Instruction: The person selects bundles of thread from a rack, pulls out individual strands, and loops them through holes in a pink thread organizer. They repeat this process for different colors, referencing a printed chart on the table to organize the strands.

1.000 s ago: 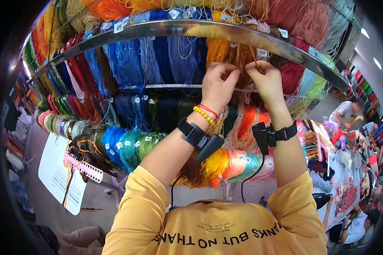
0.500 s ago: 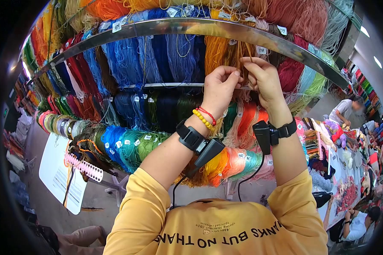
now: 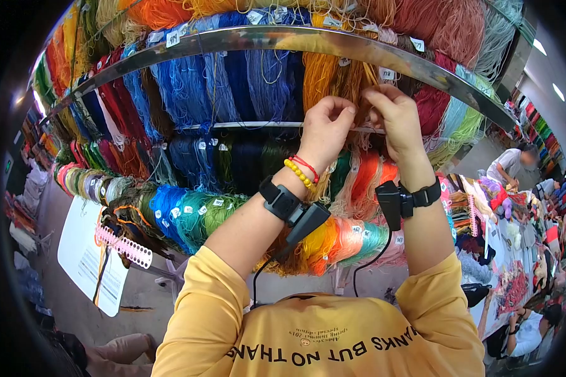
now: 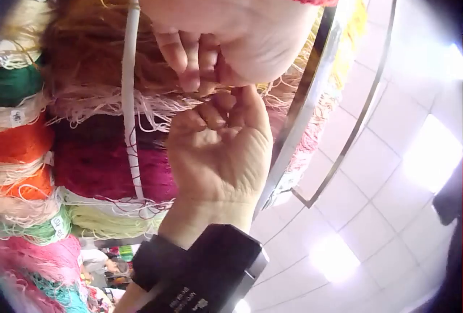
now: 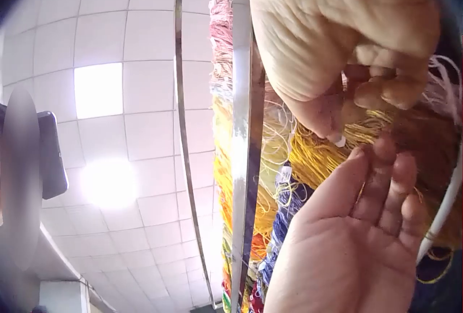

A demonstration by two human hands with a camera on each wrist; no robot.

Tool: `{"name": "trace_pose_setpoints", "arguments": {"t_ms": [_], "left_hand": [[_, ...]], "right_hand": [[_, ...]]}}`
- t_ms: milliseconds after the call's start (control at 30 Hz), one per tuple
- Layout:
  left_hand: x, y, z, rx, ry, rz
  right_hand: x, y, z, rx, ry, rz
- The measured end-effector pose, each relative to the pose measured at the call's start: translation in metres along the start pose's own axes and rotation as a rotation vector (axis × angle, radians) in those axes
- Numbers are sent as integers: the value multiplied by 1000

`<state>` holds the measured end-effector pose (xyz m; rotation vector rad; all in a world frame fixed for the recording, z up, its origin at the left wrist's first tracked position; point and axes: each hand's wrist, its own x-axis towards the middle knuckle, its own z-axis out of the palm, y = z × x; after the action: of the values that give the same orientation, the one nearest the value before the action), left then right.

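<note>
Both hands raised at 12 o'clock of the head view, working on the brown-orange yarn skein [image 3: 353, 85] hanging under the curved metal rail [image 3: 245, 39]. Left hand [image 3: 324, 129] has its fingers curled in at the skein, fingertips in the strands; whether it actually pinches thread I cannot tell. Right hand [image 3: 393, 116] sits just at 3 o'clock of the left, nearly touching it, fingers curled and pinching a few brown-orange strands that run up toward the rail at 12 o'clock. Left wrist view: the two hands meet fingertip to fingertip in front of the brown skein, beside a white rod [image 4: 130, 74] running vertically at 9 o'clock. Right wrist view: right hand [image 5: 347, 38] thumb and fingers pinch together over orange-yellow threads; left hand [image 5: 354, 241] at 6 o'clock, palm showing, fingers bent loosely.

Around: blue yarn skeins [image 3: 232, 88] at 9 o'clock of the hands, red ones [image 3: 116, 103] further left, teal and green skeins [image 3: 188, 210] at 7 o'clock, pink-orange skeins [image 3: 352, 235] at 6 o'clock. Beaded bracelet [image 3: 299, 172] on the left wrist. Wrist cameras strapped on both arms. Yellow sleeves [image 3: 201, 301]. A person at a cluttered table [image 3: 515, 264] at 4 o'clock.
</note>
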<state>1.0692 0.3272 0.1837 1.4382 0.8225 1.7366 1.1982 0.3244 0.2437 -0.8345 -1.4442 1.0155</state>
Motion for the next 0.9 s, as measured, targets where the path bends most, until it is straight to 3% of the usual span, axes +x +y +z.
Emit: {"name": "trace_pose_setpoints", "arguments": {"t_ms": [133, 333, 467, 567, 667, 800, 900], "left_hand": [[16, 4, 3, 150, 100, 179], [37, 31, 11, 629, 164, 454], [50, 24, 17, 753, 235, 560], [47, 25, 16, 720, 241, 495], [32, 25, 12, 601, 124, 316], [7, 15, 11, 465, -26, 252], [-9, 8, 7, 603, -86, 416]], "right_hand": [[4, 3, -4, 179, 3, -21], [9, 7, -5, 124, -6, -34], [8, 5, -4, 99, -26, -29], [6, 4, -3, 106, -18, -26], [5, 3, -4, 104, -5, -30], [3, 0, 2, -6, -35, -75], [5, 7, 0, -125, -35, -139]]}}
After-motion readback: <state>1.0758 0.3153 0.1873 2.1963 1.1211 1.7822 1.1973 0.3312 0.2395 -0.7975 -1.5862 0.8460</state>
